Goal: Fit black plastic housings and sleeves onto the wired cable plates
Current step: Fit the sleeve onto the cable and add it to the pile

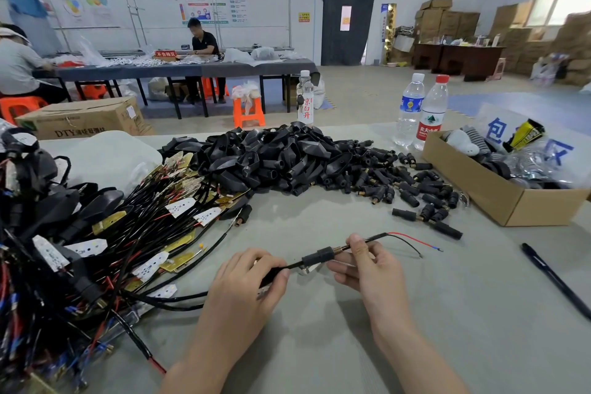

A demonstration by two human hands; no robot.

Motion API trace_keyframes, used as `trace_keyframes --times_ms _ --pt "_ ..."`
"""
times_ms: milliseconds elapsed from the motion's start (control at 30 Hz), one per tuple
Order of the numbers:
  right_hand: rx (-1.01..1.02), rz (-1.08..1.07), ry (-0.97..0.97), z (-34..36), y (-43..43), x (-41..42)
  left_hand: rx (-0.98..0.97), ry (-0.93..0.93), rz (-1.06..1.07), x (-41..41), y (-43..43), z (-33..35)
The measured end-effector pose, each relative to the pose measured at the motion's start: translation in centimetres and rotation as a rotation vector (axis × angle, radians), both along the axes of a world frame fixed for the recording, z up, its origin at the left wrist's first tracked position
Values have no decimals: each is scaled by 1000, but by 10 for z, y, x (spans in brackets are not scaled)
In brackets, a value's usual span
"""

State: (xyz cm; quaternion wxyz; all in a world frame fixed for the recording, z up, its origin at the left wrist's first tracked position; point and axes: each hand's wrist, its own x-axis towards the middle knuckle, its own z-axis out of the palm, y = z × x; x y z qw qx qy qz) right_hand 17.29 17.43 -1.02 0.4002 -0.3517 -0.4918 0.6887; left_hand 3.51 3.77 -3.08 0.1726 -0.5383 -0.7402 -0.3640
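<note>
L hand (246, 285) grips the thin black cable (377, 237), R hand (367, 262) pinches it. Prob. to keep it straight so the short black plastic sleeve (318, 256) slides along.

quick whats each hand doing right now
Left hand: pinches the cable.
Right hand: pinches the same cable, past the black sleeve.

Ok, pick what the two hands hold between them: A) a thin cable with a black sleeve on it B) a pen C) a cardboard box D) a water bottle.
A: the left hand and the right hand both pinch a thin cable that carries a black sleeve between them.
</note>
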Motion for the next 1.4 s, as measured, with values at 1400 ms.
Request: trace_keyframes --times_ms 1400 --pt "-7 -117 88 3 6 1 -19 137 23 -5 2 -7"
